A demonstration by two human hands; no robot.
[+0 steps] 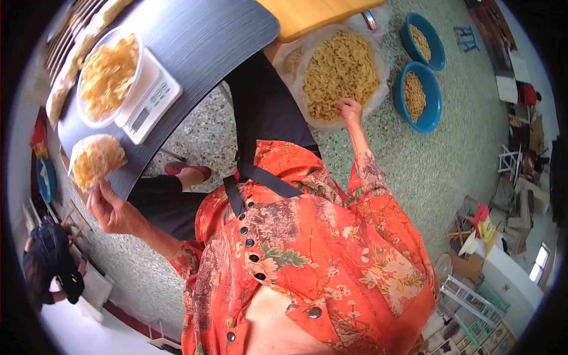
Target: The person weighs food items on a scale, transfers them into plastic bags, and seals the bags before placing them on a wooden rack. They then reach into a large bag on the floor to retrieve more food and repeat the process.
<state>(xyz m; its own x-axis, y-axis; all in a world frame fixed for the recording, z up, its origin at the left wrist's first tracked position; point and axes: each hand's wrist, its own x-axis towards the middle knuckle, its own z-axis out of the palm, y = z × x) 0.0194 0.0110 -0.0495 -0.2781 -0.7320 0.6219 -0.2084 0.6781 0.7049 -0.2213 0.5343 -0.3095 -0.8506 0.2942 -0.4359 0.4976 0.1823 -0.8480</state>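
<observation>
Nearest, the left hand (112, 210) is raised beside the knee, its fingers (99, 190) pinched on the bottom edge of a small clear bag (97, 158) stuffed with pale yellow pieces. The bag sits against the edge of the dark worktop (207, 41). Behind it a white scale (151, 103) carries a bowl (109, 74) heaped with the same pieces. Across the lap, the right hand (349, 109) dips into a big open sack (340, 68) on the floor, fingers curled; their grip cannot be told. Two blue basins (421, 97) stand just beside.
</observation>
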